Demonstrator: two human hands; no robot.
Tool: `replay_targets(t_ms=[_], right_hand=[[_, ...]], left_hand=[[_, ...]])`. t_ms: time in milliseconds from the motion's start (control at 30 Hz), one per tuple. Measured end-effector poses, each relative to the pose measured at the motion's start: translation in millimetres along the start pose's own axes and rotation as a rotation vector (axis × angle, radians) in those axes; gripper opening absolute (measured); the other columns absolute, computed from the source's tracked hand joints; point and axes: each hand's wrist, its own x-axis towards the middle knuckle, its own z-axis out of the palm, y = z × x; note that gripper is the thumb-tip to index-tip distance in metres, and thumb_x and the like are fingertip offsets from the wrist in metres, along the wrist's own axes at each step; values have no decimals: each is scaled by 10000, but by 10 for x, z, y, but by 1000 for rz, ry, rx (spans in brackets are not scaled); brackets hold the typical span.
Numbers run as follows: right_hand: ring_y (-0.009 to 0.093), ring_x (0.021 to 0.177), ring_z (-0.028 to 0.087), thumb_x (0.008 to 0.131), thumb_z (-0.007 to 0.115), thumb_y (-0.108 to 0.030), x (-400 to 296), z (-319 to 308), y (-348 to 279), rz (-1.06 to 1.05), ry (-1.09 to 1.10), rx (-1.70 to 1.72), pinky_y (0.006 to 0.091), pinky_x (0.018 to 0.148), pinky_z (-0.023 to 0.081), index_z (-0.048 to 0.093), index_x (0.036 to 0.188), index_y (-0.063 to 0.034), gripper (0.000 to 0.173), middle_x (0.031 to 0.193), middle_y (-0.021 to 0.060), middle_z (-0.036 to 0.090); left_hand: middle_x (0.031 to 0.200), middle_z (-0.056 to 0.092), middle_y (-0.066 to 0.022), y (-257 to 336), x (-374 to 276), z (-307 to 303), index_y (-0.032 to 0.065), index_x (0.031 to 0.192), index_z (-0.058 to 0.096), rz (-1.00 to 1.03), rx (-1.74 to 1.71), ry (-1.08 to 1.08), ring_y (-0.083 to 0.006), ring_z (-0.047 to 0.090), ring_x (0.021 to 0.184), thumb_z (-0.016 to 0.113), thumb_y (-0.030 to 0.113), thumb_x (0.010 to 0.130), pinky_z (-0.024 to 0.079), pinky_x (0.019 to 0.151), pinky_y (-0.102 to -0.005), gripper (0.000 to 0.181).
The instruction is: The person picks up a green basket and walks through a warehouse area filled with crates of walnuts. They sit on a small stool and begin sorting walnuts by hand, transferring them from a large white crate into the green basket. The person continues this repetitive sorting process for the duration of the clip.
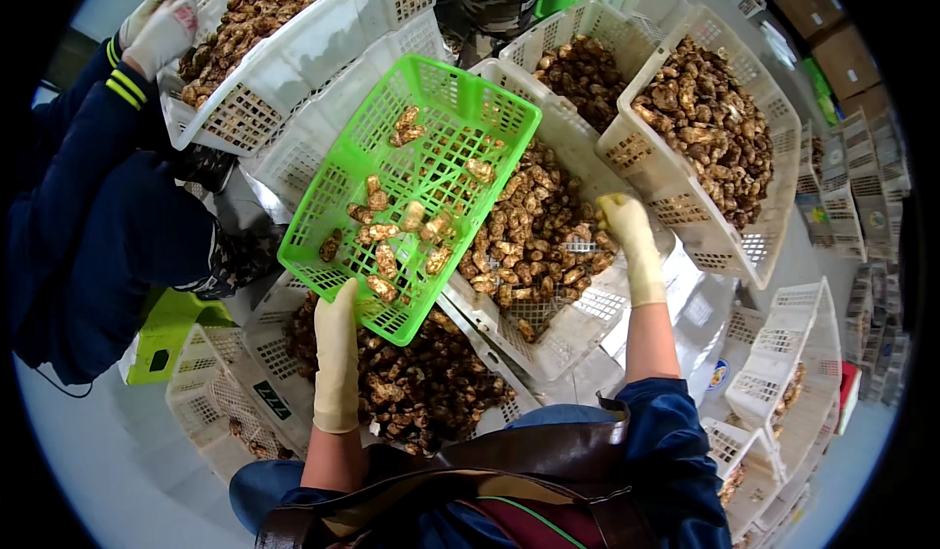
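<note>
My left hand (338,354), in a long cream rubber glove, grips the near rim of a green perforated plastic basket (481,97). The basket tilts over the crates, with several stubby brown-and-cream mushrooms (378,233) scattered on its floor. My right hand (623,218), gloved alike, is at the right side of a white plastic crate (587,321), beside a heap of the same mushrooms (540,218). Its fingers are curled and partly hidden, so whether they hold anything is unclear. Below the basket, a second white crate holds darker mushrooms (418,380).
Full white crates stand at right (756,248) and upper left (308,57). At left a person crouches, white-gloved hands (165,27) by the upper-left crate. Another person's boots (488,16) are at the top. Stacked crates (778,373) and cardboard boxes (844,42) line the right.
</note>
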Motion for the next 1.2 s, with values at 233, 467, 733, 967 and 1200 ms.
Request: replay_targets(t_ms=[233,467,733,967,1200], right_hand=[[313,929,634,809,539,-545,470,605,331,-2,188,-805,377,808,490,696,952,-87,505,933,154,671],[218,757,647,768,637,-459,-88,473,85,-229,242,-178,307,722,493,671,935,-31,461,850,124,682],[95,586,577,861,602,-278,-845,131,-577,-345,-282,910,199,568,445,654,913,19,306,718,54,645],[56,776,527,818,673,-255,-1311,248,-1328,-648,-214,291,186,707,437,600,1158,-1,430,887,14,635],[180,908,632,845,579,-302,-503,-24,-366,-272,124,-312,293,812,487,632,1123,-113,341,1019,109,661]], left_hand=[[961,588,-91,-56,38,-43,-43,1078,543,37,-12,-6,-170,581,797,532,220,872,487,682,-313,334],[955,590,-62,-11,-1,-60,-28,1072,554,-4,17,20,-129,553,811,527,214,872,451,711,-279,315],[934,572,-36,51,-11,-24,-24,1060,558,20,-15,-17,-122,523,803,543,221,864,431,726,-289,314],[915,540,-8,117,-79,-56,-28,1073,544,16,56,-25,-109,480,795,529,241,873,394,721,-284,336],[937,561,-24,43,-43,27,-36,1058,562,29,37,10,-108,489,811,516,225,883,395,729,-268,317]])
